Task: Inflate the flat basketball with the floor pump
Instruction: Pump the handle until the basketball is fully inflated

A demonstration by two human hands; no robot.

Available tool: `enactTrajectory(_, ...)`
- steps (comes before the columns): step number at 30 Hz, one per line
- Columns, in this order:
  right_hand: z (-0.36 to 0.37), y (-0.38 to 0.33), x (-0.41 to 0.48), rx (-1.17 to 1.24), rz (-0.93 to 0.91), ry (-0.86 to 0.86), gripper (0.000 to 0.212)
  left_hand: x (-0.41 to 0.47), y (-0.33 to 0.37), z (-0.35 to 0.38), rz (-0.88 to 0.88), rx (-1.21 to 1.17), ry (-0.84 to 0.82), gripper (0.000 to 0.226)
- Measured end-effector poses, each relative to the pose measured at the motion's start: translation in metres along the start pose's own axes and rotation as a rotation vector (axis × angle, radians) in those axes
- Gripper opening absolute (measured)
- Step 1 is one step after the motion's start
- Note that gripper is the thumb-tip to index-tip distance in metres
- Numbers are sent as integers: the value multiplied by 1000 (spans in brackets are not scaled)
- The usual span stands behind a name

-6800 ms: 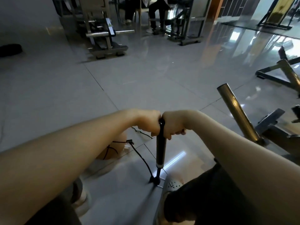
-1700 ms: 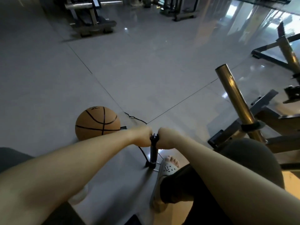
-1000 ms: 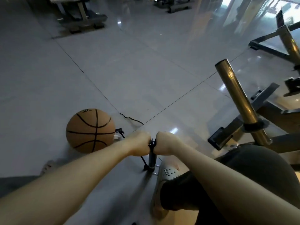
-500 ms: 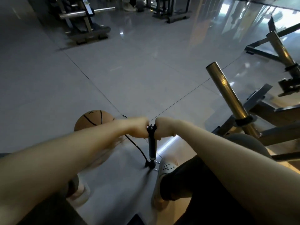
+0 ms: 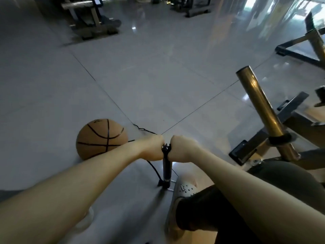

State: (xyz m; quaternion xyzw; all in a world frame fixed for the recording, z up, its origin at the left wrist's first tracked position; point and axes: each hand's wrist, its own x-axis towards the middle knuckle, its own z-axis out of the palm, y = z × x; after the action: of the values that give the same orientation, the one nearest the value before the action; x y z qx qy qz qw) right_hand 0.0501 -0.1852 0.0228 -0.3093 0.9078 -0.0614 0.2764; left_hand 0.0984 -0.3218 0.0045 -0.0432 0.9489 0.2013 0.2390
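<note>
The pump handle is gripped on either side by the left hand (image 5: 152, 147) and right hand (image 5: 182, 149), fingers curled tight. The black floor pump (image 5: 166, 167) is stood upright beside a white shoe (image 5: 183, 188). The round orange basketball (image 5: 101, 138) is seen resting on the tiled floor (image 5: 158, 76) to the left, joined by a black hose (image 5: 154, 169).

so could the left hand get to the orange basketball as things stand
Probably yes, once it lets go: the left hand grips the black floor pump by its handle, and the orange basketball rests on the grey tiled floor right beside that forearm, with nothing between them.
</note>
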Motion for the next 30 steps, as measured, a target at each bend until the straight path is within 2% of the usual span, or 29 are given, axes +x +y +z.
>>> enactTrajectory(3, 25, 12, 16, -11, 1, -32, 16, 7, -5, 26, -26, -22, 15, 24)
enactTrajectory(11, 38, 15, 9, -94, 17, -57, 18, -5, 3, 46, -71, 10, 72, 17)
enactTrajectory(14, 24, 2, -4, -77, -6, -58, 18, -25, 6, 24, -62, 14, 56, 21)
enactTrajectory(17, -15, -13, -20, -45, -59, -41, 13, -50, 17, -20, -43, 37, 51, 14)
enactTrajectory(21, -96, -31, -50, 71, -93, -12, 11, -81, 45, -97, 0, 39, 115, 12)
enactTrajectory(23, -110, -33, -59, 122, -86, -24, 11, -84, 49, -108, 30, 54, 160, 15)
enactTrajectory(30, -8, -3, -19, 3, 29, 21, 9, -35, 18, -6, -23, 12, 179, 21)
